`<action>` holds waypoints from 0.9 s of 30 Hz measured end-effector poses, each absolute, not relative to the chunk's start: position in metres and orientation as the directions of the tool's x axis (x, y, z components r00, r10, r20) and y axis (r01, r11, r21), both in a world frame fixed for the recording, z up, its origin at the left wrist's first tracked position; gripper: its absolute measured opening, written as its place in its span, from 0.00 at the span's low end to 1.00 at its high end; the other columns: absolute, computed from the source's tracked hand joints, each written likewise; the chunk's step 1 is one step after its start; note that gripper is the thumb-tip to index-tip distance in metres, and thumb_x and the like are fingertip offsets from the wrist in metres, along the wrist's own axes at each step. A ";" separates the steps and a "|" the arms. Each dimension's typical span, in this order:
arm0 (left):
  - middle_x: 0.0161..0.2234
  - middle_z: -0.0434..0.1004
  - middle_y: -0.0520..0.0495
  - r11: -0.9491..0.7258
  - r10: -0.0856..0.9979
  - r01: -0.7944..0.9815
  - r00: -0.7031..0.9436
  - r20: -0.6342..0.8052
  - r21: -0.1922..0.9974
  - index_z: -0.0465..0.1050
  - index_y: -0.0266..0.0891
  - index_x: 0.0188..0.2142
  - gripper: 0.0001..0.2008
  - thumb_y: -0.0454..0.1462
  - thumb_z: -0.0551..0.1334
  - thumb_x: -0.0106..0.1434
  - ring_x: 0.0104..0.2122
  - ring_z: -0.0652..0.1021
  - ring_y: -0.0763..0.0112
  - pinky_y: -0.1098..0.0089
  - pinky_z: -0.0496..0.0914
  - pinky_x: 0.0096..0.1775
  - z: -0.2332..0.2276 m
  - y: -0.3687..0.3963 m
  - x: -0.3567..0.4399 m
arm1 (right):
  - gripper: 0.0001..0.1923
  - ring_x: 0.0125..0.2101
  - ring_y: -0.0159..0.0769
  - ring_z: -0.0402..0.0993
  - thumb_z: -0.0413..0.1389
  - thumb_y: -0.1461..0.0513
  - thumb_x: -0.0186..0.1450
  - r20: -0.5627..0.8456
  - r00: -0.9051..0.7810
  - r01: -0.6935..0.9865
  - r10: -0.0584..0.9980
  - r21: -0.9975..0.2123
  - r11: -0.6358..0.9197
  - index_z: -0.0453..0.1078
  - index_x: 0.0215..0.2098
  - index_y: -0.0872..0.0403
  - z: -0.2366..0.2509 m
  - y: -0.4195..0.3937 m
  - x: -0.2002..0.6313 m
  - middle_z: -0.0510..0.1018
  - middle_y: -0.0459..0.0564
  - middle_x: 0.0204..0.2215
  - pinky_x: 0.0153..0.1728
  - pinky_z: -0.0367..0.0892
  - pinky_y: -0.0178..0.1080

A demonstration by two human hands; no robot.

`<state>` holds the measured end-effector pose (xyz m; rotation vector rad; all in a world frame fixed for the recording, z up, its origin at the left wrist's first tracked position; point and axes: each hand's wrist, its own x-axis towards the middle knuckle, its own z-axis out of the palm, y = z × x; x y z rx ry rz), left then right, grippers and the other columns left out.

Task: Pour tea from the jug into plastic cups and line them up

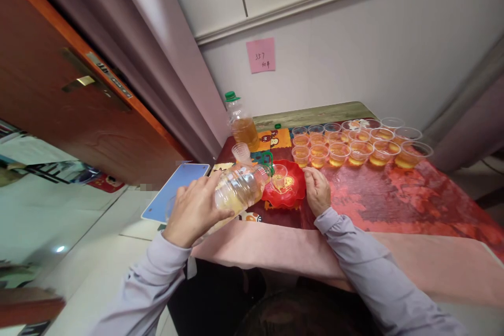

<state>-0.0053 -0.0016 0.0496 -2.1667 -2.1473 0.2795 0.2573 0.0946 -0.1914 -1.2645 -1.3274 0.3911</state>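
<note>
My left hand (197,210) is wrapped round a clear plastic bottle (239,189) with some pale yellow liquid inside. The bottle lies tilted, its neck with a green ring handle (268,161) pointing right over a red scalloped plate (291,197). On that plate stands a clear plastic cup (279,174), close to the bottle's mouth. My right hand (318,190) is closed at the plate's right rim, its fingertips partly hidden. Just behind it are several clear cups (339,155) of amber liquid in rows.
A larger bottle (244,131) with a green cap and amber liquid stands at the back left. In front of it are stacked empty cups (241,152). A green cap (277,126) lies near the wall. A blue board (173,194) is left of the table, beside an open door (79,94).
</note>
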 end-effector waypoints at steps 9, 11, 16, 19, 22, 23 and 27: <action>0.58 0.76 0.34 -0.006 0.998 0.985 -0.006 -0.066 -0.174 0.61 0.43 0.69 0.42 0.52 0.69 0.59 0.59 0.75 0.40 0.49 0.67 0.54 0.051 -0.002 -0.003 | 0.24 0.51 0.47 0.77 0.45 0.47 0.75 0.482 0.304 0.415 0.822 -0.843 0.341 0.77 0.45 0.51 -0.190 0.094 0.257 0.83 0.56 0.47 0.56 0.68 0.52; 0.57 0.77 0.35 -0.007 0.998 0.985 -0.005 -0.065 -0.175 0.60 0.43 0.69 0.42 0.52 0.68 0.59 0.59 0.75 0.40 0.49 0.67 0.55 0.051 -0.002 -0.003 | 0.24 0.51 0.47 0.77 0.45 0.47 0.75 0.480 0.309 0.415 0.821 -0.845 0.338 0.77 0.45 0.51 -0.190 0.094 0.257 0.83 0.56 0.47 0.56 0.68 0.52; 0.56 0.78 0.36 -0.012 0.999 0.987 0.006 -0.042 -0.158 0.61 0.45 0.69 0.42 0.53 0.68 0.58 0.57 0.75 0.39 0.48 0.68 0.52 0.052 -0.002 -0.005 | 0.24 0.50 0.47 0.77 0.45 0.47 0.75 0.476 0.312 0.413 0.822 -0.847 0.334 0.77 0.45 0.50 -0.190 0.094 0.258 0.83 0.55 0.46 0.56 0.68 0.52; 0.55 0.78 0.37 -0.016 0.999 0.985 0.011 -0.032 -0.171 0.59 0.47 0.70 0.43 0.53 0.68 0.58 0.57 0.75 0.39 0.50 0.68 0.50 0.052 -0.003 -0.005 | 0.24 0.50 0.47 0.77 0.45 0.47 0.75 0.476 0.305 0.416 0.825 -0.846 0.334 0.77 0.45 0.50 -0.191 0.094 0.258 0.83 0.55 0.46 0.55 0.68 0.51; 0.56 0.78 0.38 -0.005 0.999 0.982 -0.002 -0.036 -0.187 0.57 0.49 0.71 0.45 0.52 0.68 0.58 0.58 0.75 0.40 0.52 0.68 0.50 0.052 -0.003 -0.005 | 0.24 0.49 0.47 0.77 0.44 0.47 0.75 0.476 0.296 0.421 0.828 -0.843 0.334 0.77 0.45 0.50 -0.191 0.094 0.259 0.83 0.55 0.46 0.55 0.68 0.51; 0.56 0.78 0.38 -0.003 0.999 0.982 -0.005 -0.039 -0.189 0.57 0.48 0.71 0.45 0.52 0.68 0.58 0.58 0.75 0.40 0.52 0.68 0.50 0.053 -0.003 -0.005 | 0.24 0.49 0.47 0.77 0.44 0.47 0.75 0.477 0.295 0.422 0.828 -0.843 0.335 0.77 0.45 0.51 -0.191 0.094 0.259 0.83 0.55 0.46 0.55 0.68 0.51; 0.56 0.78 0.37 -0.013 0.999 0.981 0.005 -0.041 -0.191 0.56 0.46 0.71 0.45 0.53 0.68 0.58 0.57 0.76 0.40 0.51 0.69 0.49 0.053 -0.003 -0.006 | 0.24 0.49 0.47 0.77 0.44 0.47 0.75 0.481 0.294 0.422 0.826 -0.841 0.339 0.77 0.45 0.51 -0.192 0.094 0.260 0.83 0.55 0.46 0.54 0.68 0.51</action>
